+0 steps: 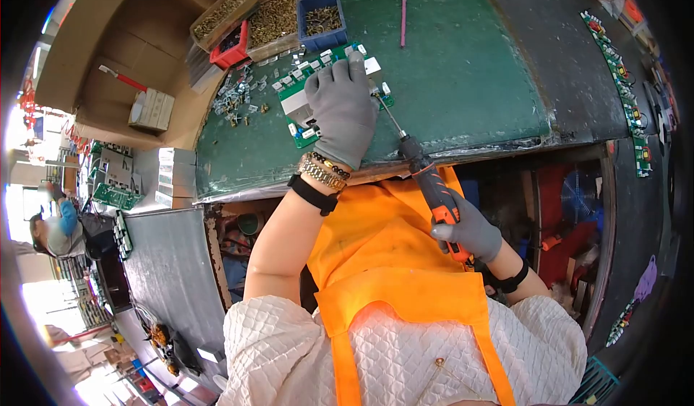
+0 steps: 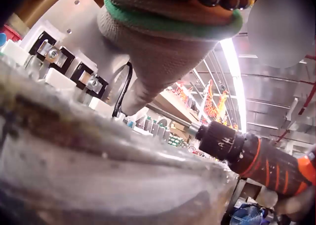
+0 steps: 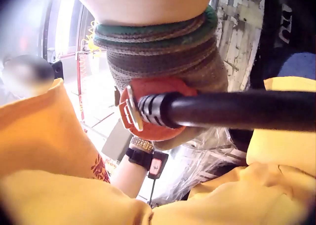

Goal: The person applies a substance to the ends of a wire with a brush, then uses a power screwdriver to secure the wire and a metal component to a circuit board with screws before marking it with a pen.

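A green circuit board with white parts and a metal plate (image 1: 295,107) lies on the green mat. My gloved left hand (image 1: 343,109) rests over it, fingers spread across the board; what lies under the palm is hidden. My right hand (image 1: 473,231) grips a black and orange electric screwdriver (image 1: 428,182), its long bit reaching the board's right side by my left hand. In the left wrist view the bit (image 2: 170,115) runs to beside the left fingertips, near clamped black parts (image 2: 89,80). The right wrist view shows the tool's black cord (image 3: 237,109) at its red end.
Bins of small screws (image 1: 273,21) and a blue bin (image 1: 322,21) stand behind the board, with loose metal clips (image 1: 242,91) to its left. A pink pen (image 1: 403,19) lies on the mat. A cardboard box (image 1: 101,52) is at the left; more boards (image 1: 623,80) lie far right.
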Demonstrator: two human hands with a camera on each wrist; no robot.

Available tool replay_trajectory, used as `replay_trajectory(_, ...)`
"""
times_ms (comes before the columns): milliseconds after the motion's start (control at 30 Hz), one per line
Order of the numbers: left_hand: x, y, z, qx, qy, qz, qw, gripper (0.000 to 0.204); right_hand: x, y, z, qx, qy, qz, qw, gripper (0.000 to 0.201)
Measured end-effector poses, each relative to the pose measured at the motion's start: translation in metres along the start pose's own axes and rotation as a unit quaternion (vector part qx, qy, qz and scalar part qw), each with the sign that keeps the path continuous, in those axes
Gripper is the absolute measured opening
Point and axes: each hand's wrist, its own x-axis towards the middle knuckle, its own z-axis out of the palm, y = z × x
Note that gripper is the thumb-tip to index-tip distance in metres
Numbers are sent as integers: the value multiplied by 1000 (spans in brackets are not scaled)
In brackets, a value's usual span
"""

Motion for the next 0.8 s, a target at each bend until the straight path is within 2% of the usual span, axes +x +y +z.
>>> replay_trajectory(200, 1, 1, 3, 2, 1, -3, 1000, 69, -3, -1, 1, 52, -45, 9, 998, 67)
replay_trajectory(267, 0, 1, 4, 13, 10, -2, 1000, 68, -7, -6, 10, 187, -120, 41, 974, 63)
replay_trajectory(600, 1, 0, 4, 15, -9, -2, 1000, 71, -2, -5, 24, 159, -91, 44, 982, 58)
replay_trajectory(800, 2, 1, 4, 32, -24, -9, 999, 72, -4, -6, 21, 251, -149, 44, 955, 60)
